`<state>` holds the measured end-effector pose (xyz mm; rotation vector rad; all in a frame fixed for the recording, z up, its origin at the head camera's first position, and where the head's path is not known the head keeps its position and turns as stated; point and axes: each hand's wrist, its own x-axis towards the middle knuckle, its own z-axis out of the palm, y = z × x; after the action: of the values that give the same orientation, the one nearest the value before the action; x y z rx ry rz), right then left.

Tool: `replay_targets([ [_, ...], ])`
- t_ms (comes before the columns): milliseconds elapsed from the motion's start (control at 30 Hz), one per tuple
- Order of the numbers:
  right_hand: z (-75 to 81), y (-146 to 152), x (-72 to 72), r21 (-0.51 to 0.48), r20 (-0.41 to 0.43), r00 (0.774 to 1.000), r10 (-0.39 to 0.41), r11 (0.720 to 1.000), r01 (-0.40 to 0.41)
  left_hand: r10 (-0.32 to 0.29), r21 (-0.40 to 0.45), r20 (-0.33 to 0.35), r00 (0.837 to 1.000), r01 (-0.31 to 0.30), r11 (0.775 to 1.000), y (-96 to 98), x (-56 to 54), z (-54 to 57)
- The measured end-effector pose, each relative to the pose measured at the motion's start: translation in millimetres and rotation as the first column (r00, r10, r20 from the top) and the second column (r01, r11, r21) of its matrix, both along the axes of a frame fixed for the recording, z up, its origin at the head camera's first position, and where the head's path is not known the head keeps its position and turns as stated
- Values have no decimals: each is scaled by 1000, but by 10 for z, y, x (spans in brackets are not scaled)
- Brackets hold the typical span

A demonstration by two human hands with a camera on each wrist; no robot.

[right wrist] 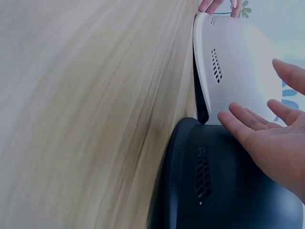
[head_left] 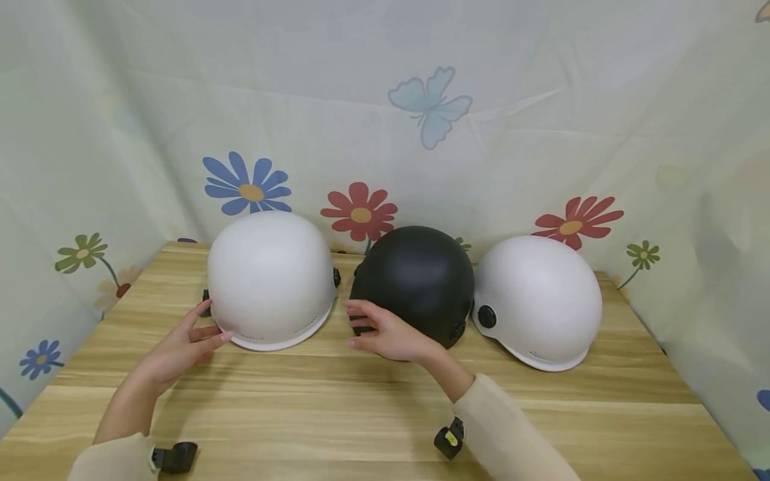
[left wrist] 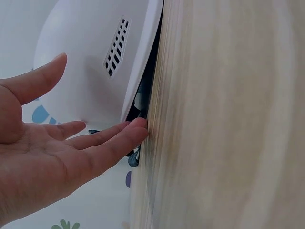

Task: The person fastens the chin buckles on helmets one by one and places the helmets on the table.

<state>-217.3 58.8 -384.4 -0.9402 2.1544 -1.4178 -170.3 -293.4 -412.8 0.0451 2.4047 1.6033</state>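
Observation:
Three helmets stand in a row on the wooden table: a large white helmet (head_left: 271, 274) on the left, a black helmet (head_left: 421, 274) in the middle and a second white helmet (head_left: 544, 300) on the right. My left hand (head_left: 183, 347) is at the near left side of the left white helmet, fingers extended by its rim; in the left wrist view its fingertips (left wrist: 138, 125) lie low beside the rim. In front of the black helmet hovers my right hand (head_left: 391, 334), fingers spread and holding nothing, pointing toward the left white helmet.
The wooden table (head_left: 289, 407) extends toward me in front of the helmets. Behind it hangs a pale curtain (head_left: 337, 120) printed with flowers and a butterfly. The black helmet and right white helmet stand side by side, seemingly touching. A black wrist device (head_left: 174, 457) is on my left arm.

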Motion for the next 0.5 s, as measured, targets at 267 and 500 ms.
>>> replay_targets([
  [267, 16, -130, -73, 16, 21, 999, -28, 1000, 27, 4, 9, 2, 1000, -4, 1000, 5, 3, 8],
  [500, 20, -239, -149, 18, 41, 998, -50, 999, 49, 6, 25, 10, 1000, -6, 1000, 28, 15, 29],
])
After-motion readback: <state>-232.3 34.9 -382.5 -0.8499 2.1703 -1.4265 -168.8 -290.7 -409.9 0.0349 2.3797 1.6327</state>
